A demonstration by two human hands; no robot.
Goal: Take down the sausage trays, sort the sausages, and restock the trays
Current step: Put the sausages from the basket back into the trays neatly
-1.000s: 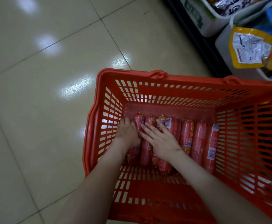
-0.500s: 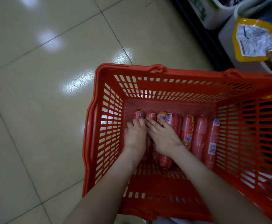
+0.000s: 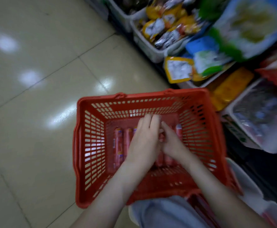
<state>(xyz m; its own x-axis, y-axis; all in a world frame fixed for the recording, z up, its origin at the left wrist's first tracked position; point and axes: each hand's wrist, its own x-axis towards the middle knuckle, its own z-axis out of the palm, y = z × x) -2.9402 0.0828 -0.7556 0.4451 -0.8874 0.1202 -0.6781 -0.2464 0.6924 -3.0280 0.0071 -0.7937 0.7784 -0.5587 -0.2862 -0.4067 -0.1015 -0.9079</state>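
Hands have converged mid-basket (image 3: 91, 145): left hand (image 3: 144, 142) flat-fingered on sausages (image 3: 118, 145), right hand (image 3: 170, 142) fingers blurred, indeterminate; slick casings may slip.

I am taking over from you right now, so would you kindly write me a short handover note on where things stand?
Left hand: fingers straight, lying on the sausages in the red basket.
Right hand: close beside it on the same row; blur hides whether it grips any.
Things: the sausages lie side by side on the basket's bottom. The basket stands on the tiled floor beside the shelf tubs.
Done: the sausages are down in the basket.
Left: finish sorting, then restock the trays. No sausage tray can be clearly made out.
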